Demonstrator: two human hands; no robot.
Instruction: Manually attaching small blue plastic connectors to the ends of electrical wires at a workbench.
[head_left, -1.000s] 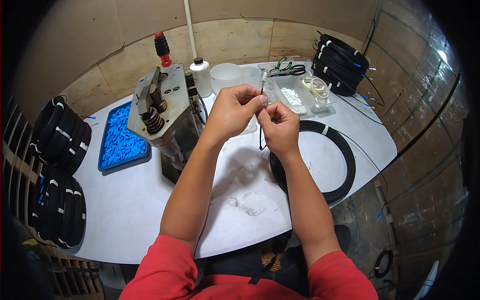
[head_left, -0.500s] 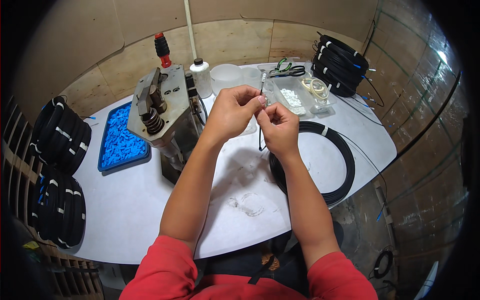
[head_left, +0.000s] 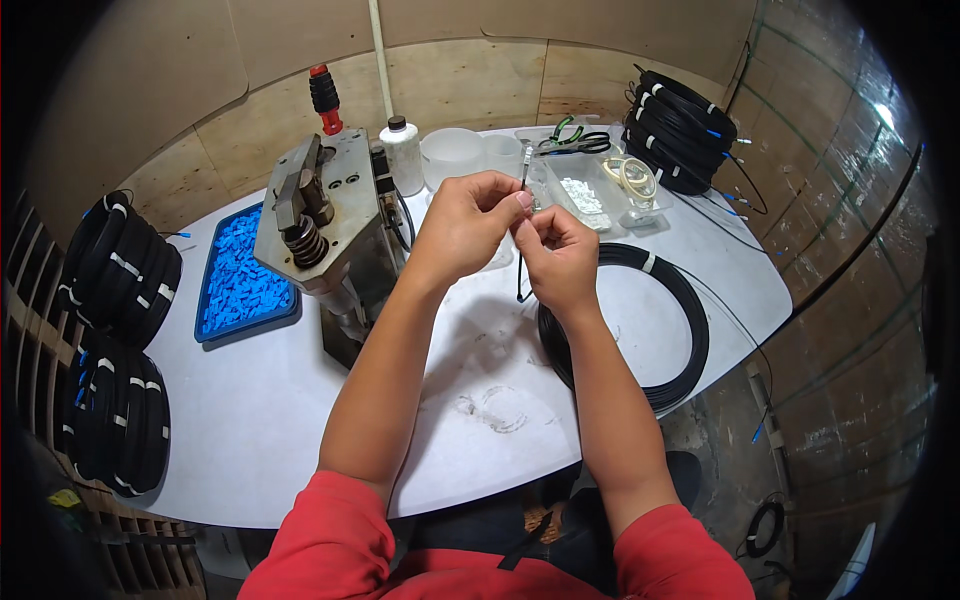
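Above the middle of the table, my left hand [head_left: 465,226] is closed, thumb and fingers pinching a thin black cable [head_left: 524,181]. A whitish tip [head_left: 527,156] stands up from the cable's upper end. My right hand [head_left: 560,262] is closed right beside it, its fingertips pressed together at the same cable just below the left thumb. Under the fingers, the cable hangs down in a short bend. What lies exactly between the fingertips is hidden. A black cable coil [head_left: 698,322], bound with a white tie, lies flat on the table under my right forearm.
A metal press [head_left: 345,225] stands left of my left forearm. Beside it sits a blue tray [head_left: 250,331] of small blue parts. Clear boxes [head_left: 645,216], scissors [head_left: 580,145] and a white bottle [head_left: 402,160] are behind my hands. Stacked cable coils [head_left: 675,135] stand back right, more coils [head_left: 118,410] left.
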